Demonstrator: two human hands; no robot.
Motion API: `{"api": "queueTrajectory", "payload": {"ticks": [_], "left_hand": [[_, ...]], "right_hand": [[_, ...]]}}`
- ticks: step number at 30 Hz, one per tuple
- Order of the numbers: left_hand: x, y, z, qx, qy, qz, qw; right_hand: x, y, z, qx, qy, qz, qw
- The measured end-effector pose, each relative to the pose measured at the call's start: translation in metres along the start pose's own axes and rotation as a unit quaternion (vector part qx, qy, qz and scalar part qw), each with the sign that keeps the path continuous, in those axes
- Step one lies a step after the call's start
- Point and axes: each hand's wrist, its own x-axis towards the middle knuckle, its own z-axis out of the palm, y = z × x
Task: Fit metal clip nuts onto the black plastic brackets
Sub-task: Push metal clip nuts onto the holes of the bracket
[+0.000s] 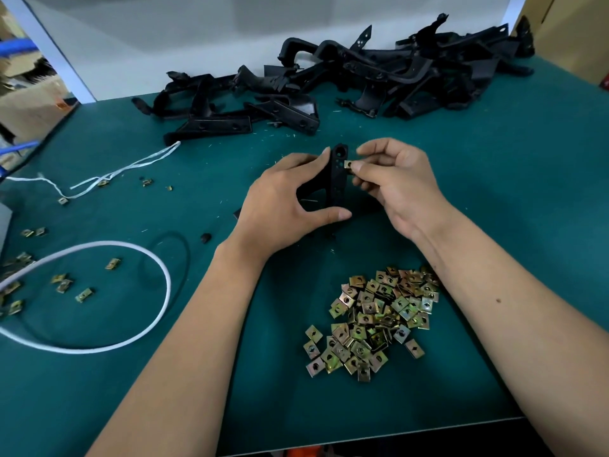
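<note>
Head view: left hand [290, 199] grips an upright black bracket [336, 179] above the green bench [494, 192] — right hand [395, 183] pinches a clip nut [347, 164] against its edge; more nuts [375, 321] lie heaped nearer.

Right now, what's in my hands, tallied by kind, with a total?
Black plastic bracket, gripped by the left hand: 1
Metal clip nut, pinched by the right hand at the bracket's edge: 1
Total: 2
</note>
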Motion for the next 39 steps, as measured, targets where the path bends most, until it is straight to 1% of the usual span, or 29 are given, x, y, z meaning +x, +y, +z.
{"api": "queueTrajectory", "payload": {"ticks": [7,15,17,19,20,21,22,23,24,25,26,27,29,31,32,39], "left_hand": [[0.001,0.007,0.002,-0.002,-0.011,-0.006,1.000],[0.002,0.010,-0.001,-0.011,-0.014,-0.001,1.000],[0.002,0.007,-0.003,0.006,-0.021,0.000,1.000],[0.002,0.004,-0.003,0.034,-0.025,-0.013,0.999],[0.002,0.001,-0.003,0.047,-0.019,-0.026,0.998],[0.002,-0.001,-0.004,0.060,-0.006,-0.043,0.997],[0.002,-0.006,-0.005,0.073,0.009,-0.062,0.995],[0.002,-0.010,-0.007,0.084,0.025,-0.082,0.993],[0.002,-0.014,-0.008,0.092,0.039,-0.103,0.990],[0.002,-0.017,-0.010,0.096,0.053,-0.121,0.987],[0.002,-0.020,-0.011,0.096,0.063,-0.131,0.985],[0.003,-0.021,-0.011,0.095,0.067,-0.135,0.984],[0.002,-0.020,-0.009,0.098,0.062,-0.131,0.985],[0.002,-0.021,-0.008,0.103,0.055,-0.127,0.985],[0.002,-0.021,-0.008,0.104,0.054,-0.126,0.985],[0.002,-0.020,-0.008,0.100,0.051,-0.126,0.986]], "right_hand": [[-0.001,0.001,0.000,0.008,-0.016,0.011,1.000],[0.000,-0.002,-0.004,0.004,-0.039,-0.004,0.999],[0.000,-0.003,-0.005,-0.031,-0.041,0.006,0.999],[0.000,-0.006,-0.006,-0.106,-0.035,0.012,0.994],[-0.001,-0.008,-0.008,-0.168,-0.038,0.001,0.985],[-0.001,-0.011,-0.011,-0.246,-0.052,-0.021,0.968],[-0.001,-0.016,-0.013,-0.329,-0.088,-0.044,0.939],[-0.003,-0.021,-0.015,-0.395,-0.151,-0.054,0.905],[-0.007,-0.027,-0.016,-0.433,-0.233,-0.047,0.870],[-0.010,-0.032,-0.014,-0.449,-0.314,-0.029,0.836],[-0.014,-0.036,-0.012,-0.459,-0.380,-0.009,0.803],[-0.017,-0.039,-0.010,-0.467,-0.425,0.008,0.775],[-0.022,-0.042,-0.008,-0.479,-0.478,0.031,0.736],[-0.023,-0.042,-0.007,-0.488,-0.500,0.039,0.714],[-0.024,-0.042,-0.007,-0.493,-0.500,0.038,0.711],[-0.027,-0.042,-0.002,-0.517,-0.481,-0.002,0.708]]}}
